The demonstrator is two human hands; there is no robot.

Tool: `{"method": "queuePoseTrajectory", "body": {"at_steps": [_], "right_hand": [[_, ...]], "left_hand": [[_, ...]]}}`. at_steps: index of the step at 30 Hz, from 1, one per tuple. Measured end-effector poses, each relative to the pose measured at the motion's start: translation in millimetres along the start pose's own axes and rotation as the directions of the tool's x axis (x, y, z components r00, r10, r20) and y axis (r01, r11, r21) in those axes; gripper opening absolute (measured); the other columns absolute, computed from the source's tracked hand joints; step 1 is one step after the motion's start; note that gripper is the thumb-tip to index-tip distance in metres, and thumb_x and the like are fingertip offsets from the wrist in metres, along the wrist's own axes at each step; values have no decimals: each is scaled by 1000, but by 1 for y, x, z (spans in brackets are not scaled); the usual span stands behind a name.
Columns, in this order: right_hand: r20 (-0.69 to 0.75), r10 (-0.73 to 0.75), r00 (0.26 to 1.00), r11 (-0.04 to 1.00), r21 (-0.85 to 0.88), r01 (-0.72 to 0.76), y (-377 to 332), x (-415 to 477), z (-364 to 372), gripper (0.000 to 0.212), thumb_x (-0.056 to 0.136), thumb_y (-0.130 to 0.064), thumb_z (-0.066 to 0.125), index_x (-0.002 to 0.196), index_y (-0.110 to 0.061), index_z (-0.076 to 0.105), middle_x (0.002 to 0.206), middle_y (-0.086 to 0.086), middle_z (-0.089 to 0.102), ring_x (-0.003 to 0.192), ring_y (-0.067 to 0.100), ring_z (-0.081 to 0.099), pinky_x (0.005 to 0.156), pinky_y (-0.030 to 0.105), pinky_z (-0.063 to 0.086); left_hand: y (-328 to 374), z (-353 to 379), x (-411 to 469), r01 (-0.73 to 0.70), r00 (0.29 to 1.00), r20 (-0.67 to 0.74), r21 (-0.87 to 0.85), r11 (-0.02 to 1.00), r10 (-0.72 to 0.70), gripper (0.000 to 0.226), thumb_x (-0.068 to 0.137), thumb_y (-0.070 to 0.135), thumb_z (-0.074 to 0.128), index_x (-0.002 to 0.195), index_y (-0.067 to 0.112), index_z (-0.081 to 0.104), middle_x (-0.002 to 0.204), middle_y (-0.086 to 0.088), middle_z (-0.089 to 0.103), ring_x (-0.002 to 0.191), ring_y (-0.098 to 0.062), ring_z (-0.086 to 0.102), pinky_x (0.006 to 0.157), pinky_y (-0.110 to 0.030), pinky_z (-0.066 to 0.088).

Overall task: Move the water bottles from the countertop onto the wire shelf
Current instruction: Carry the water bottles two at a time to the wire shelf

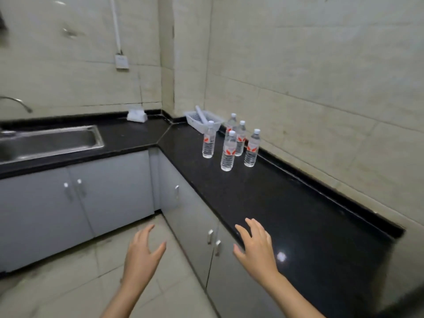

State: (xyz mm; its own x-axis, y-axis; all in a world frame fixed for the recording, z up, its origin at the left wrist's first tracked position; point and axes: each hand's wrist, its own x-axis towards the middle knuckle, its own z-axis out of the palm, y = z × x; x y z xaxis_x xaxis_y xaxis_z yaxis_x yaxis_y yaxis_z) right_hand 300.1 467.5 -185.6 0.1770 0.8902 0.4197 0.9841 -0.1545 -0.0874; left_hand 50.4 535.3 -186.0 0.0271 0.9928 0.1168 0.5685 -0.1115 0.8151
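Several clear water bottles [228,151] with white caps and red-and-white labels stand upright in a cluster on the black countertop [286,203], near the back corner by the right wall. My left hand [142,255] hovers over the floor with fingers spread, holding nothing. My right hand [254,246] is open over the counter's front edge, well short of the bottles. No wire shelf is in view.
A white plastic basket [202,121] holding a white tube sits in the corner behind the bottles. A steel sink [50,141] with a tap is at left, a white packet [137,115] near the back wall. Grey cabinet doors [110,191] run below; tiled floor lies in front.
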Motion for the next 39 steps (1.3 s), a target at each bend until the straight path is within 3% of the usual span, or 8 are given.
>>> {"method": "queuePoseTrajectory", "body": {"at_steps": [5, 8, 10, 13, 21, 28, 39], "right_hand": [[90, -69, 994, 997, 30, 67, -24, 40, 40, 47, 48, -38, 72, 91, -20, 69, 99, 10, 71, 103, 28, 58, 65, 38, 56], [138, -77, 987, 994, 84, 66, -32, 73, 65, 52, 44, -32, 85, 92, -16, 70, 101, 15, 70, 95, 33, 67, 66, 43, 56], [152, -69, 986, 985, 166, 44, -32, 101, 85, 48, 56, -27, 81, 100, -11, 68, 111, 19, 65, 105, 38, 62, 76, 50, 52], [169, -6, 986, 958, 284, -43, -25, 149, 105, 47, 79, -21, 66, 124, -9, 55, 138, 19, 45, 133, 36, 36, 102, 51, 34], [234, 84, 969, 927, 339, -162, 23, 263, 145, 51, 89, -30, 53, 136, -18, 40, 150, 9, 28, 141, 23, 17, 111, 38, 22], [336, 182, 924, 907, 305, -290, 63, 298, 170, 52, 89, -32, 52, 137, -19, 36, 150, 7, 26, 141, 21, 16, 111, 37, 22], [350, 456, 818, 798, 246, -550, 97, 359, 206, 65, 85, -33, 59, 140, -16, 30, 147, 9, 32, 137, 24, 25, 108, 37, 27]], "left_hand": [[-38, -12, 19, 127, 991, -45, 50, 991, -125, 53, 78, 13, 68, 127, 5, 49, 128, -18, 52, 121, -33, 48, 100, -44, 40], [-48, -16, 48, 158, 985, -77, 86, 984, -151, 53, 78, 14, 67, 128, 7, 49, 129, -16, 52, 121, -31, 48, 101, -41, 37], [-48, -14, 77, 144, 986, -96, 109, 984, -134, 53, 79, 15, 66, 128, 8, 48, 130, -15, 52, 122, -30, 48, 102, -39, 36], [-41, -5, 128, 133, 986, -113, 123, 983, -119, 53, 81, 17, 65, 129, 8, 46, 130, -14, 52, 123, -29, 47, 103, -39, 36], [-13, 41, 245, 156, 981, -128, 79, 985, -145, 51, 84, 21, 61, 131, 12, 44, 134, -11, 48, 125, -25, 45, 103, -39, 37], [-25, 103, 288, 240, 970, 6, 83, 967, -242, 51, 79, 13, 66, 127, 6, 49, 129, -16, 53, 120, -29, 49, 99, -36, 36], [-12, 186, 418, 133, 957, 250, 66, 989, -145, 50, 83, 20, 62, 129, 9, 46, 132, -12, 51, 121, -25, 48, 100, -35, 38]]}}
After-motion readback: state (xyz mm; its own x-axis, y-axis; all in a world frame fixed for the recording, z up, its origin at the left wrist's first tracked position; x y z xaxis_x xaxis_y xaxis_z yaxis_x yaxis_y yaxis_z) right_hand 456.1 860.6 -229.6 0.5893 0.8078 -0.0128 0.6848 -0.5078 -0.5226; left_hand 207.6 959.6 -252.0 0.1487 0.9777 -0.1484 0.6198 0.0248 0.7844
